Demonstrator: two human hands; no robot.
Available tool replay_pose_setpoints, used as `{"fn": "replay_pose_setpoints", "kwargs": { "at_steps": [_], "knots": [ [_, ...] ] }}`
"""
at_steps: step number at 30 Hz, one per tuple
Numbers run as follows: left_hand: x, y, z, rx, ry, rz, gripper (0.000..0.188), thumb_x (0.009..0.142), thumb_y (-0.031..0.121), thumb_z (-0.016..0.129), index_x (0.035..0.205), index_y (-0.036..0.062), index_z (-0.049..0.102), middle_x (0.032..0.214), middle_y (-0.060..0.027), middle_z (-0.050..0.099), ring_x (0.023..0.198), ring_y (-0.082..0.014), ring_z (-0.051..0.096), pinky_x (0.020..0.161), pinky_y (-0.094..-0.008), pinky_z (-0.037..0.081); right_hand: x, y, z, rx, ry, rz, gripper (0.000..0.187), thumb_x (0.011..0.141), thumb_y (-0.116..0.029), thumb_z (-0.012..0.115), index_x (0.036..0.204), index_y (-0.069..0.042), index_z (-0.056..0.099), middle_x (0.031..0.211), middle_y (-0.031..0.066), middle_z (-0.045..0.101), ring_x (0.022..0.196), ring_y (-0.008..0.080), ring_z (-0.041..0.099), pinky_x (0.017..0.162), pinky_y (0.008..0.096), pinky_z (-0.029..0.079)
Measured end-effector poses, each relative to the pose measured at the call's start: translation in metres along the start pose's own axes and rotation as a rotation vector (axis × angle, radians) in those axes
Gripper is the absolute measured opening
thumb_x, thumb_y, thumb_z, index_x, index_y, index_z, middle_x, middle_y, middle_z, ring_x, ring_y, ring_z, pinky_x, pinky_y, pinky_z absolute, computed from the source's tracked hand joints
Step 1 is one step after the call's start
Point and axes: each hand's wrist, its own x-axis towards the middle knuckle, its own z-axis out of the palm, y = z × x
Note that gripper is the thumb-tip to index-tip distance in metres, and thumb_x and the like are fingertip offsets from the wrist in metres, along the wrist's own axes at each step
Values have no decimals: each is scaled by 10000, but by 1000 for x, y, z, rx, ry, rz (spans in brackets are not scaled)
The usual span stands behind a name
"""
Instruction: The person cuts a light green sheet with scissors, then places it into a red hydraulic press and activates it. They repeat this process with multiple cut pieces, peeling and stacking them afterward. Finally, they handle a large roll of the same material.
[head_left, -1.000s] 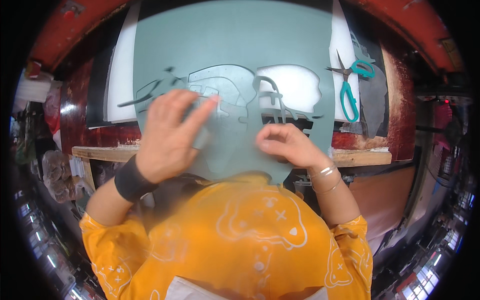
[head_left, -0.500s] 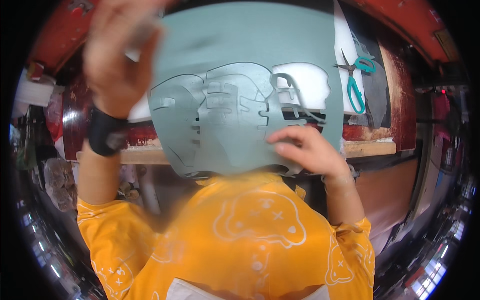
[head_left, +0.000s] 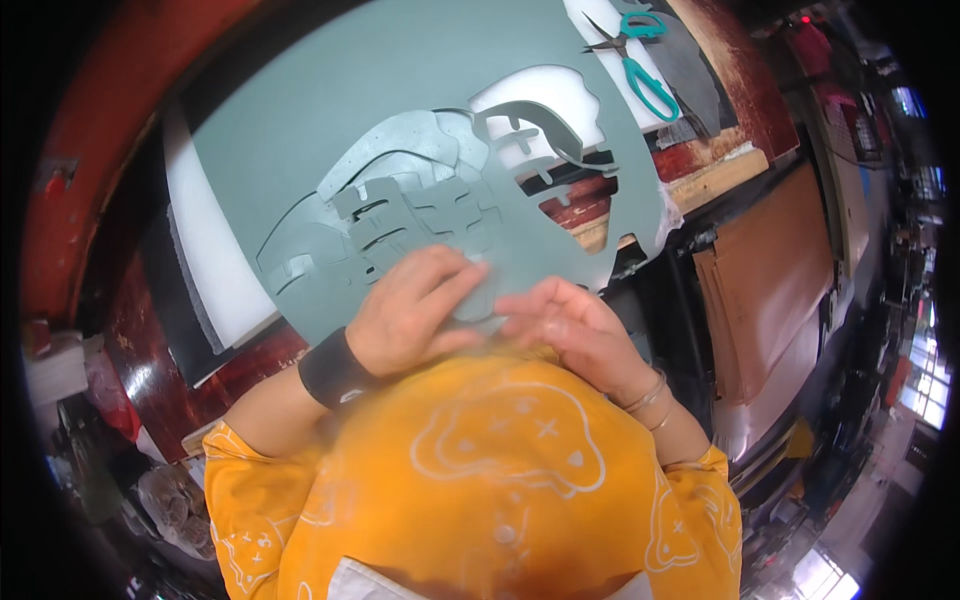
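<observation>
A large grey-green sheet lies across the worktable, with curved, slotted pieces cut into it. My left hand rests over the sheet's near part, close to my body, fingers spread and slightly bent. Just to its right is my right hand, its fingers stretched toward the left and a little blurred. Between the two hands the near end of a cut piece shows. Loosened cut pieces overlap in the middle of the sheet. Farther right, a narrow curved strip crosses an opening in the sheet.
Scissors with teal handles lie at the far right on white and dark material. White sheeting shows under the left side. The worn red table has a wooden front edge. Brown boards stand at the right.
My left hand has come down from the raised far left onto the near part of the sheet. The view has turned, and cut pieces in the middle now sit shifted and lifted.
</observation>
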Motion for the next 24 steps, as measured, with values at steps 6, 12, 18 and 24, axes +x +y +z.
{"fn": "replay_pose_setpoints", "kwargs": {
  "at_steps": [6,12,18,24],
  "knots": [
    [5,-7,3,60,15,3,444,751,101,685,1166,7,559,1023,-152,557,929,-330,537,794,-388,450,-5,-4,27,-69,6,-118,217,849,-128,594,1025,-48,496,1243,137,553,978,139,584,852,310,470],
    [35,-9,-27,-126,274,-322,191,870,152,550,1005,42,631,813,-151,575,746,-308,591,676,-351,473,14,2,35,-1507,85,-582,236,812,-194,660,946,-55,524,958,69,623,842,204,584,738,325,474],
    [51,-33,-100,-844,829,-726,375,979,315,444,1126,-8,565,990,-92,649,744,-152,614,644,-288,497,33,3,30,-1487,50,-390,274,800,-227,668,985,-50,572,957,118,613,897,305,592,750,379,476],
    [25,-16,-60,-1224,630,-419,388,988,304,419,1178,-10,545,1039,-89,629,896,-145,603,769,-266,475,28,-49,69,-1295,126,-471,295,813,-315,663,926,-50,600,821,124,640,801,326,624,673,384,497]
  ]
}}
